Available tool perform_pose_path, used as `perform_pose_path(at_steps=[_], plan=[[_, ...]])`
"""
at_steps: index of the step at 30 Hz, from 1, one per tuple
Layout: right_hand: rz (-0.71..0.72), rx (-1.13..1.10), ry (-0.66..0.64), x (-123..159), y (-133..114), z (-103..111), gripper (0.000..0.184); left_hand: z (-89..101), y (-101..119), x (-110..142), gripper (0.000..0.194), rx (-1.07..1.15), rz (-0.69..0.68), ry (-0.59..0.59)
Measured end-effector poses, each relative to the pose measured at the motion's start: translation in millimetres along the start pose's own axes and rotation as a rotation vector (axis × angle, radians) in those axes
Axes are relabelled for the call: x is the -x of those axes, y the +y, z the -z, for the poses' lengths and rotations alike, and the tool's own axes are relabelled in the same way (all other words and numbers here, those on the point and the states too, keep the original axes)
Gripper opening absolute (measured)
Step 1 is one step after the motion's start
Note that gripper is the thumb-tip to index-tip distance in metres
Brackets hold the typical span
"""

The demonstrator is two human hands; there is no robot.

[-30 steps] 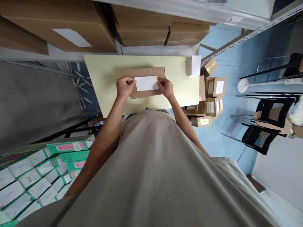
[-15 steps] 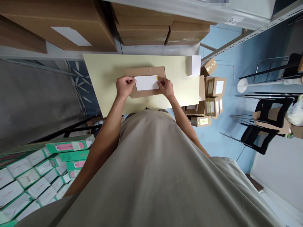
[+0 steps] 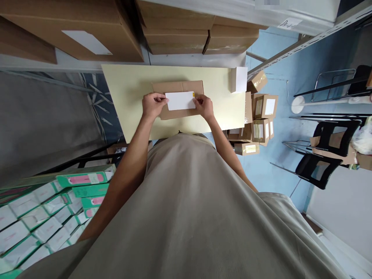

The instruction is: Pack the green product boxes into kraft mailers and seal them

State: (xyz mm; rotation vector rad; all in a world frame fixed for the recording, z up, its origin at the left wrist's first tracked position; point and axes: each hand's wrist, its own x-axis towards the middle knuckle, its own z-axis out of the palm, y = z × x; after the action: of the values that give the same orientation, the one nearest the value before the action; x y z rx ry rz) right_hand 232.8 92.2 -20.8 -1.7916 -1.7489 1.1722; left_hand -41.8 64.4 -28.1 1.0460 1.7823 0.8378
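I see a pale yellow surface [image 3: 225, 106], blue floor [image 3: 258, 170] at 4; clock centred on the brown carton [image 3: 168, 86] lying on it. White label [image 3: 180, 101] over that carton: left hand [image 3: 153, 105] pinches its 9 o'clock end, right hand [image 3: 205, 107] its 3. Shelf [image 3: 180, 60] at 12, big boxes [image 3: 177, 42] crowding the far edge. White box [image 3: 240, 80] between 2 and 3, on the surface. Taped parcels [image 3: 260, 106] at 3, just past the edge; black chairs [image 3: 305, 170] well beyond, toward 4. Green-and-white boxes [image 3: 46, 228] near 8.

Loose grey-beige top [image 3: 186, 201], short sleeves [image 3: 280, 205]

From here the top looks plain and wide-cut, falling in soft folds down the front. The forearms [image 3: 141, 141] are bare, as are the left grip [image 3: 153, 105] and right grip [image 3: 205, 106].
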Motion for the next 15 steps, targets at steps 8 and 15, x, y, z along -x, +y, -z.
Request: perform_pose_path(at_steps=[8,15], plan=[[-0.005,-0.002,0.0,2,-4,2,0.035,0.7,-2,-2,0.027,0.001,0.018,-0.034],[-0.02,0.012,-0.001,4,-12,5,0.037,1.8,-1,-1,0.026,-0.021,0.016,-0.047]])
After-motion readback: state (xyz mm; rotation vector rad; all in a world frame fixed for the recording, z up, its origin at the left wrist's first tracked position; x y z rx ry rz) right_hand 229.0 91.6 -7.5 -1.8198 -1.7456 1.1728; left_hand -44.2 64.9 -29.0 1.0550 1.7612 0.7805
